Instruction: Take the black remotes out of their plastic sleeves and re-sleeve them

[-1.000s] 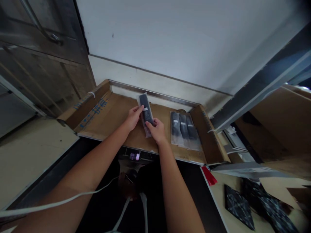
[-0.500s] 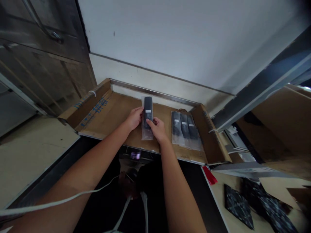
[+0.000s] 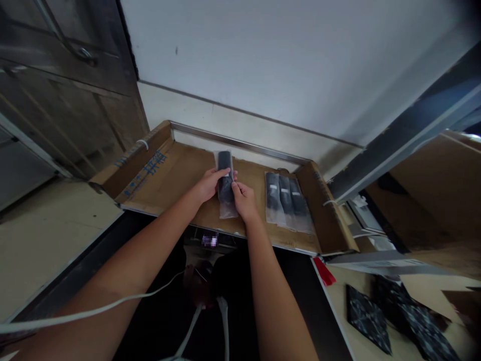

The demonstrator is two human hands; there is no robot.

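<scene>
Both hands hold a long, dark, flat item in a clear plastic bag (image 3: 226,191) with a small white label across it. My left hand (image 3: 209,185) grips its left edge, the thumb lying across the front near the label. On the right edge, my right hand (image 3: 245,200) pinches the bag with thumb and fingers. The exact kind of item does not show. To the right, three similar bagged dark items (image 3: 286,200) with white labels lie side by side, slightly overlapping, on the cardboard-lined tray (image 3: 180,173).
Folded cardboard walls stand at the tray's left (image 3: 140,145) and right ends. A white cable (image 3: 112,303) crosses my left forearm. At the lower right lie dark patterned packages (image 3: 368,318) and a red piece (image 3: 324,271). A large cardboard box (image 3: 443,200) stands on the right.
My left thumb has come over the front of the bag, partly covering the label. The bag has shifted slightly left and tilted, and my right thumb has drawn back to its edge.
</scene>
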